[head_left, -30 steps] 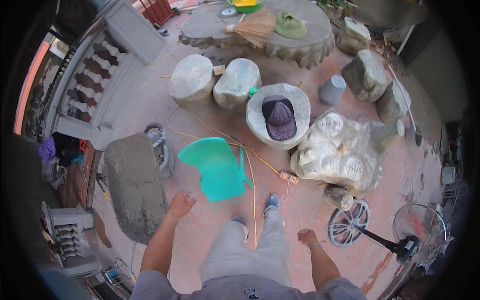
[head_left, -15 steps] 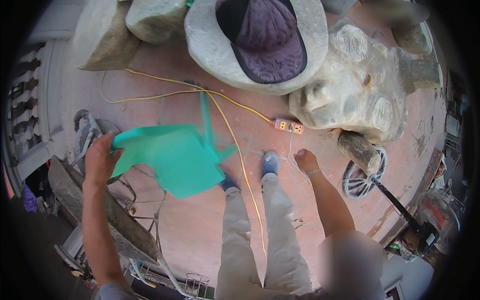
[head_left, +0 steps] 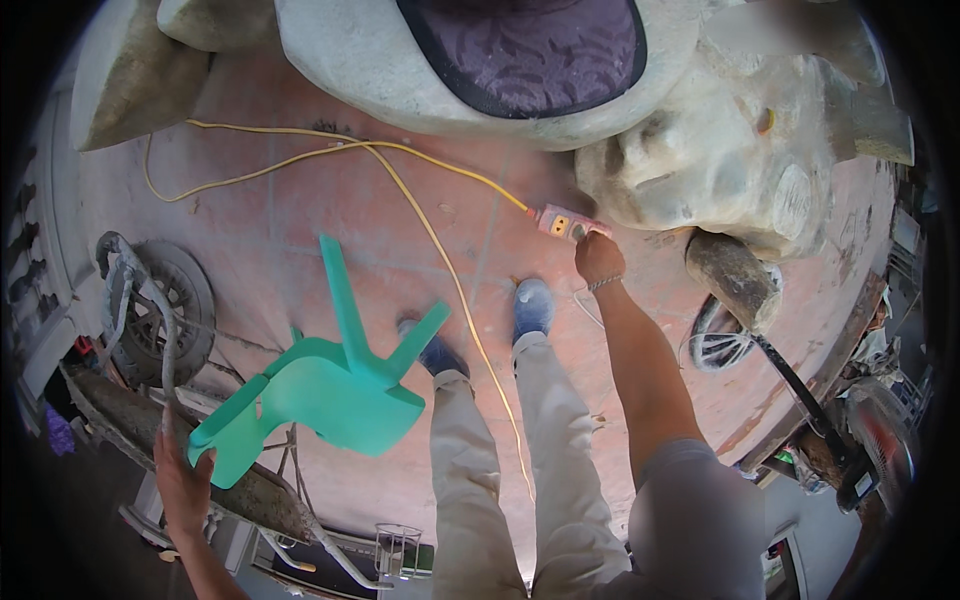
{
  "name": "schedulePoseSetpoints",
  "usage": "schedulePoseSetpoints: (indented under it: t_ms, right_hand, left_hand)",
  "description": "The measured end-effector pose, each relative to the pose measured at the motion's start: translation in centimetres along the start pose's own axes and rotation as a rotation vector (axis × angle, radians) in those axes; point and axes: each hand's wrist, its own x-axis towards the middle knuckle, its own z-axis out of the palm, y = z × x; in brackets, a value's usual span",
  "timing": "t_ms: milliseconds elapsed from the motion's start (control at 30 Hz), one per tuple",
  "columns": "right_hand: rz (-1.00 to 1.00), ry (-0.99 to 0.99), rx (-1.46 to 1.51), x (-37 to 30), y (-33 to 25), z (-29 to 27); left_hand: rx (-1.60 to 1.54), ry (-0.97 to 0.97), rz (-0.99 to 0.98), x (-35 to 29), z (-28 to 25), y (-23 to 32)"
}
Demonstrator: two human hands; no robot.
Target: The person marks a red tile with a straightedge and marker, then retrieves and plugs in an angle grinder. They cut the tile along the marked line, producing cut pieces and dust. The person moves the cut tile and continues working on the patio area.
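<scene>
- An outdoor yard with a reddish paved floor (head_left: pixel 330 210), crowded with carved stone blocks.
- Nearest the camera, the person's legs in light trousers stand on the floor, blue shoes (head_left: pixel 532 305) pointing away.
- The left hand (head_left: pixel 182 480), low at the left, is closed on the backrest edge of a green plastic chair (head_left: pixel 320 385); the chair is lifted off the ground and tipped over, its legs pointing up and away.
- Under and behind the chair stands a dirty wheelbarrow (head_left: pixel 150 320), its tyre at the left.
- The right hand (head_left: pixel 598 258) reaches forward with a bracelet on the wrist; its fingers touch a pink power strip (head_left: pixel 562 225) lying on the floor, but whether they grip it I cannot tell.
- A yellow cable (head_left: pixel 440 260) runs from the strip, looping across the floor and passing between the feet.
- A fan (head_left: pixel 880 440) on a dark pole lies at the right.
- Just past the strip sits a pale carved stone (head_left: pixel 720 170).
- Farthest, a round stone basin (head_left: pixel 400 70) holds a purple cushion (head_left: pixel 530 50).
</scene>
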Motion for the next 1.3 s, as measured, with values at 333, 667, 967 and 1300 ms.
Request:
schedulePoseSetpoints:
  t_ms: [333, 667, 967, 1300]
  right_hand:
    - [-0.355, -0.277, 0.523, -23.9, -3.2, -17.1]
    - [-0.384, -0.976, 0.864, -31.4, -2.9, -24.3]
    - [-0.059, -0.217, 0.847, -21.1, 7.9, -31.5]
    - [-0.084, 0.094, 0.442, -24.7, 16.8, -26.3]
  left_hand:
    - [-0.893, -0.721, 0.510, 1.6, 4.4, 24.9]
    - [-1.430, -1.022, 0.277, -8.4, 7.1, 25.7]
    - [-1.759, -0.596, -0.122, -8.3, 4.1, 13.4]
    - [-1.619, -0.785, -0.197, -17.4, -6.8, 13.1]
